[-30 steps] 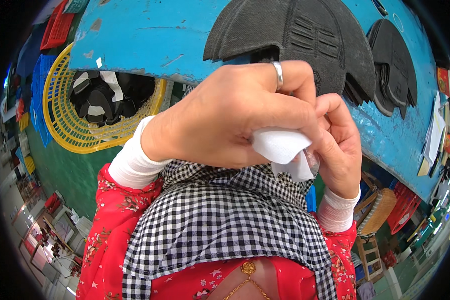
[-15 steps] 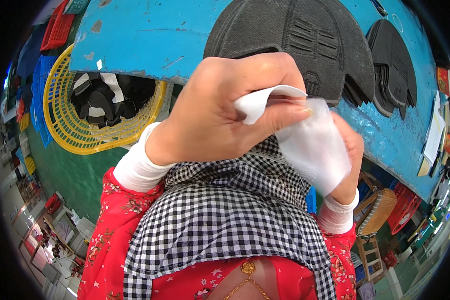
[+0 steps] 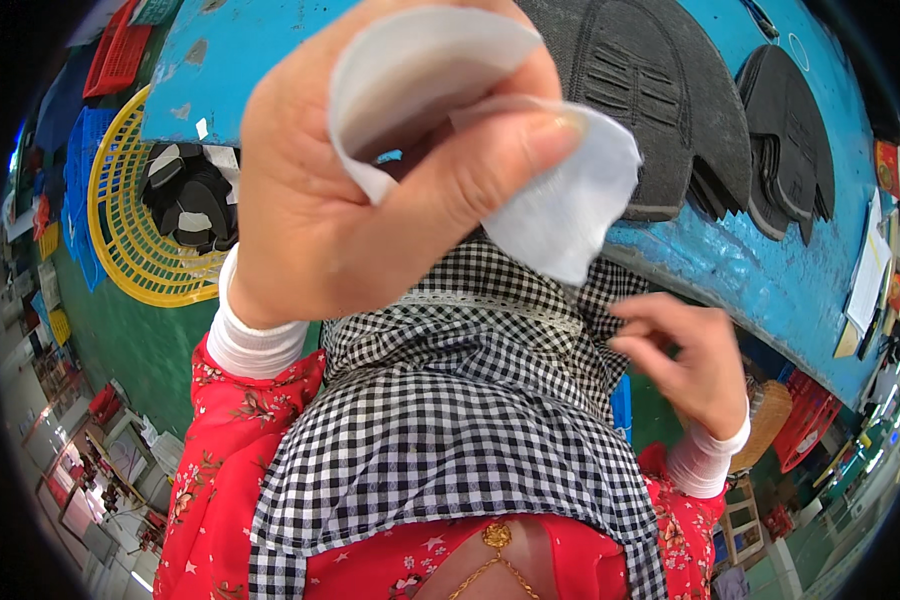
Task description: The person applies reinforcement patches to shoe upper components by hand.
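My left hand [image 3: 320, 215] is raised close in front of the table edge. Its thumb and fingers pinch a thin white sheet piece [image 3: 570, 200], which curls back around the fingers and has a rounded loose end. Lower down on the right, my right hand [image 3: 690, 362] is apart from the sheet, with its fingers loosely bent, a gap between thumb and fingertips, and nothing visible in them. Beyond the hands, a stack of black, ribbed, rounded fabric-like pieces [image 3: 655, 110] lies on the blue table [image 3: 270, 60], partly covered by my left hand.
A second stack of similar black pieces [image 3: 792, 130] lies farther right, near papers [image 3: 869, 275] at the table edge. A yellow basket [image 3: 120, 225] holding black and white pieces stands at the left. Below the table's right side are a red crate [image 3: 808, 425] and a wicker seat [image 3: 767, 425].
My left hand has moved up and left with the white sheet, closer to view. My right hand has let go of the sheet and moved down, away from it.
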A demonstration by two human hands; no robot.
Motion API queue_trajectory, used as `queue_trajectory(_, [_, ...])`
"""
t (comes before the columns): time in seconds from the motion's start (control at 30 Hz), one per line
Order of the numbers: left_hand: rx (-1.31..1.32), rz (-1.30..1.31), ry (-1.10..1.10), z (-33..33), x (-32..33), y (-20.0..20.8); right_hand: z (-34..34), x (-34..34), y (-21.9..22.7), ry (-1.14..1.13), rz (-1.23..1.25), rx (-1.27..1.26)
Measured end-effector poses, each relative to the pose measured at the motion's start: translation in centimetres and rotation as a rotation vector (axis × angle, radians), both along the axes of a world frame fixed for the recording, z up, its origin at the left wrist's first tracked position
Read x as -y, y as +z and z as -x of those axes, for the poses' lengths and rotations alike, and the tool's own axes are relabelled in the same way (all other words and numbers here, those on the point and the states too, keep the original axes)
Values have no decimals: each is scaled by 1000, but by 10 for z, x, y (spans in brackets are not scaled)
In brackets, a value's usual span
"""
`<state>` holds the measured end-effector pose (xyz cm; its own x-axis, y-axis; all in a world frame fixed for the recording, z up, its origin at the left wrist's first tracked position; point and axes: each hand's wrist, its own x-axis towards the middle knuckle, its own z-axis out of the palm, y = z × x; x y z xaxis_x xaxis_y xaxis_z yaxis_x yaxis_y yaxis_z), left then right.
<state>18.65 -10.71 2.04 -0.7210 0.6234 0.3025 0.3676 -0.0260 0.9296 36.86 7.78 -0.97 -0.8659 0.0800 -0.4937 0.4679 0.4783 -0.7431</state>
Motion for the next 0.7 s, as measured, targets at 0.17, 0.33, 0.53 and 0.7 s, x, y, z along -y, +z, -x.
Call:
queue_trajectory(0.17, [52,-31,-30,2,8,-25,17,4,7,-458,487,-490])
queue_trajectory(0.33, [221,-98,-131,-2,1,-26,44,37,-3,-339,674,-325])
queue_trajectory(0.53, [433,-82,-38,2,-4,-20,59,15,-4,-458,427,-643])
queue_trajectory(0.7, [419,-209,-417,6,-5,-21,77,12,-12,-24,466,-777])
